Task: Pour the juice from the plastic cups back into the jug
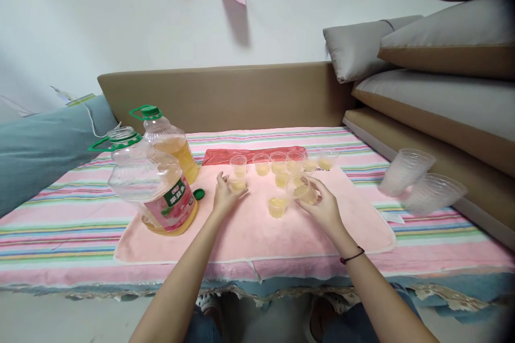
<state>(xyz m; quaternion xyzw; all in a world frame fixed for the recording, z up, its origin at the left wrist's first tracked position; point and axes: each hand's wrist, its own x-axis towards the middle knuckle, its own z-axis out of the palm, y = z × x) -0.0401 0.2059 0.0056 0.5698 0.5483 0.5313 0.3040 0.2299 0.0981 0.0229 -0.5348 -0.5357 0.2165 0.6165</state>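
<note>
A right hand (326, 204) clamps a clear, tapered plastic cup (300, 191) of yellow liquid over pink cloth (249, 233), right of center. Farther left, a left hand (224, 196), fingers apart, curves around a similar round-rimmed cup (238, 184).

Smooth, glossy plastic cups (277, 208) stand on a matt cloth (257, 238); shiny plastic bottles (155, 185) by its left edge, crinkled plastic film (217, 157) along its far edge
</note>
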